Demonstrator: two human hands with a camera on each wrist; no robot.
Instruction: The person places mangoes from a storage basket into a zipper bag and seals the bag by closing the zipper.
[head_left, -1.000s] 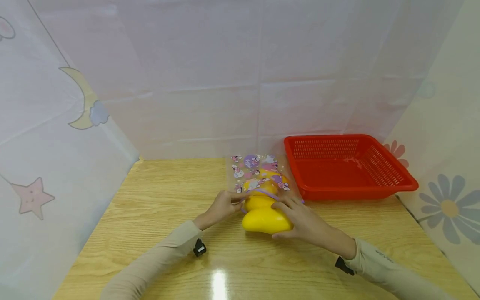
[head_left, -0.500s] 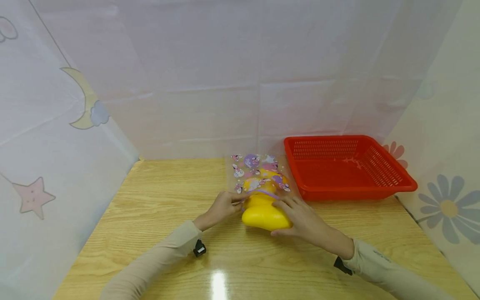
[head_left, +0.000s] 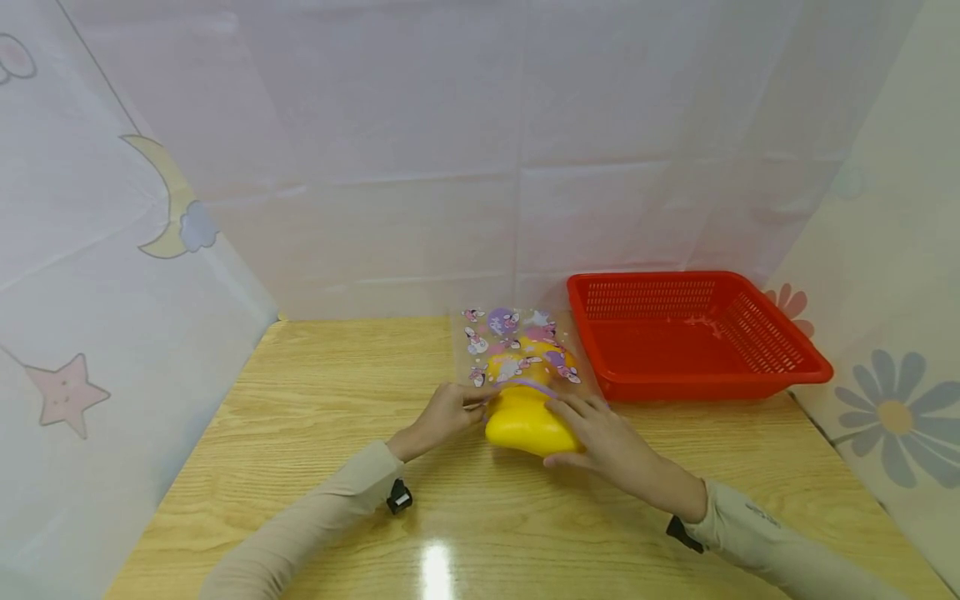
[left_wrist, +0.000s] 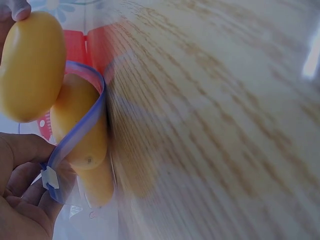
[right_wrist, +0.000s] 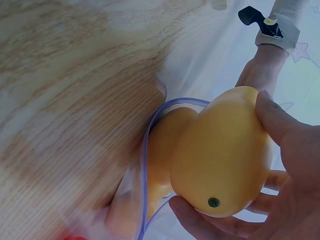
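My right hand (head_left: pixel 618 450) grips a smooth yellow toy mango (head_left: pixel 528 429), its thumb and fingers around the sides. In the right wrist view this mango (right_wrist: pixel 222 150) shows a small green dot at one end. It sits at the mouth of a clear zip bag (head_left: pixel 477 323) printed with pink and purple figures. My left hand (head_left: pixel 444 418) pinches the left side of the bag's purple rim, near a white slider (left_wrist: pixel 50 177). Several more mangoes lie inside; one mango (left_wrist: pixel 82 125) is just behind the opening, touching the held one or nearly so.
A red slotted basket (head_left: pixel 675 383) stands at the back right, close beside the bag. The wooden table (head_left: pixel 337 358) meets patterned cloth walls (head_left: pixel 390 167) at the back and sides.
My right hand has pushed the held mango slightly forward toward the bag's mouth, covering more of the mango behind it. The left hand has stayed at the rim.
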